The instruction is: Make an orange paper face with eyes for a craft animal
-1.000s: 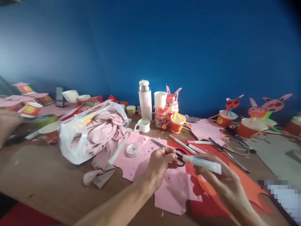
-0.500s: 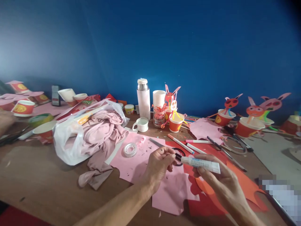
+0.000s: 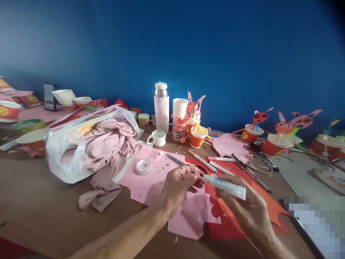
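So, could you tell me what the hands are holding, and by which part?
The right hand holds a glue tube by its rear half; the left hand pinches at its cap end, grip unclear.

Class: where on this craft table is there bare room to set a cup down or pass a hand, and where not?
Free: bare wood near left, between the plastic bag, the pink paper and the left forearm; the grey surface before the paper-cup figures. Crowded: the wall row around the flask, and the red paper, where the right hand holds the glue tube.
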{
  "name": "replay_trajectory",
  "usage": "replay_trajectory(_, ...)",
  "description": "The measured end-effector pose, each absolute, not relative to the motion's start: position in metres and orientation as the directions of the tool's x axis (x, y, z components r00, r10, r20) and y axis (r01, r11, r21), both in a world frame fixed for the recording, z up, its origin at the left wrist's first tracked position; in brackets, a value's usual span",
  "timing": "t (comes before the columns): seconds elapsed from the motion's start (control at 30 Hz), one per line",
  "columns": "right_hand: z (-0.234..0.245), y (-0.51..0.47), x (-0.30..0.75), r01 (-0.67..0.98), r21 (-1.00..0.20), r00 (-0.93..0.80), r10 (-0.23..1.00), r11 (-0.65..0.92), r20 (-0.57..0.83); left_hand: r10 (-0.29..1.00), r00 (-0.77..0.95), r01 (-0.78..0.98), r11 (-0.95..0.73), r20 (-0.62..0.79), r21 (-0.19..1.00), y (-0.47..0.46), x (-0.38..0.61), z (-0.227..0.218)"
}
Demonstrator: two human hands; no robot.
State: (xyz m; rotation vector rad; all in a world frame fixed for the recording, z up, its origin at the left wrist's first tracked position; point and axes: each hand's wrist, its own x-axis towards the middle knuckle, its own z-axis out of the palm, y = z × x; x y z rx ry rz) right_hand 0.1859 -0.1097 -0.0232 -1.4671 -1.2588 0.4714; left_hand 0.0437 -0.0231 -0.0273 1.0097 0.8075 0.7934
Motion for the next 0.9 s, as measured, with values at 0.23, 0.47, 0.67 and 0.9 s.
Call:
replay_trajectory(0.23, -0.0243, -0.1112, 0.185, 0.544, -0.818, 0.335, 0.845, 0.188, 0.417, 0.842, 0.486, -0.192, 0.362, -0.232, 0.912, -0.0215, 0.0424, -0.0262)
replay_trajectory(0.47, -0.0248, -0.1124, 0.1868, 0.757, -0.582, 0.115, 0.816, 0.297, 0.566, 0.871, 0.429, -0.132, 0.322, -0.238, 0.938, -0.0218, 0.0447, -0.0273)
replay_trajectory(0.67, -0.0202, -0.1101, 0.1893, 0.881, -0.347, -0.023, 0.762, 0.321, 0.647, 0.872, 0.435, -0.091, 0.291, -0.224, 0.953, -0.0254, 0.0455, -0.0262)
replay_trajectory(0.9, -0.0252, -0.1107, 0.1898, 0.875, -0.395, 0.021, 0.792, 0.281, 0.61, 0.867, 0.457, -0.093, 0.27, -0.2, 0.958, -0.027, 0.0449, -0.025)
